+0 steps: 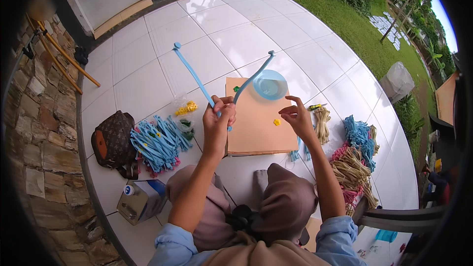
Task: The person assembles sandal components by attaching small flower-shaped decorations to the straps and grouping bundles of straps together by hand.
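A blue cord-like strip, with a rounded knob at its upper end, rises from my left hand. A second blue length with a knobbed end slants up to the right from the same grip, making a V. Whether both are one piece is hidden by my closed fingers. My right hand is raised over the right edge of a tan board, fingers apart and nothing visible in them. Near it on the board lie a yellow flower-shaped piece and a light-blue bowl. A green piece sits farther left.
On the white tiles at left are a heap of blue strips, yellow pieces, a brown bag and a metal can. At right lie a beige bundle, a yellow-handled tool and more bundles.
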`<control>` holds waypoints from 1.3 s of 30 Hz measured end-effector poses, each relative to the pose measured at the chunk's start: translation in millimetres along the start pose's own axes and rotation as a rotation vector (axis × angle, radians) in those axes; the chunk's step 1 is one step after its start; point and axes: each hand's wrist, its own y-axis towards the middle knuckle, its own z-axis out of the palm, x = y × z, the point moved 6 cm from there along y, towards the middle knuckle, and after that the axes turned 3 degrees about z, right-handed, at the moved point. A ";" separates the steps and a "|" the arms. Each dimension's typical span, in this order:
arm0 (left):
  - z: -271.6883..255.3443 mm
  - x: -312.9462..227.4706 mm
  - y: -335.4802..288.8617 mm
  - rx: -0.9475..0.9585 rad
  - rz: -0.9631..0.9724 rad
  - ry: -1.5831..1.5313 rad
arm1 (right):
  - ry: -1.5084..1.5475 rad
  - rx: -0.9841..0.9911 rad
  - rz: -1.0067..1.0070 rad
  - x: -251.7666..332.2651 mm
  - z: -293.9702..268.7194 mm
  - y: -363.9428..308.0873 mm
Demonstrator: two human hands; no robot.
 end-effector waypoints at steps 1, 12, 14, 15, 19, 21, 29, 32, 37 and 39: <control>1.1 5.0 0.4 0.003 -0.021 0.000 | -0.066 -0.008 -0.034 -18.0 6.9 -5.7; 4.9 50.4 14.8 0.005 -0.192 0.229 | -0.192 -0.032 -0.122 -62.8 34.6 -9.1; 6.2 55.9 18.2 0.021 -0.181 0.306 | -0.179 -0.028 -0.134 -62.1 33.8 -9.0; 7.5 57.7 18.9 0.040 -0.161 0.382 | -0.135 -0.063 -0.157 -59.6 30.5 -10.9; 11.8 66.5 20.5 0.095 -0.141 0.559 | 0.000 -0.125 -0.308 -5.0 16.2 -15.8; 18.1 63.1 21.6 0.120 -0.169 0.664 | 0.002 -0.097 -0.414 27.4 12.2 -20.5; 17.4 66.2 19.3 0.204 -0.204 0.545 | 0.004 -0.023 -0.607 79.7 15.3 -35.3; 15.5 62.4 18.3 0.178 -0.214 0.426 | -0.017 -0.045 -0.607 86.3 15.1 -37.5; 11.1 56.5 17.6 0.144 -0.369 0.358 | -0.477 -0.035 -0.848 90.8 22.9 -52.0; 10.5 56.6 15.6 0.146 -0.404 0.318 | -0.480 -0.034 -0.880 92.1 23.4 -52.3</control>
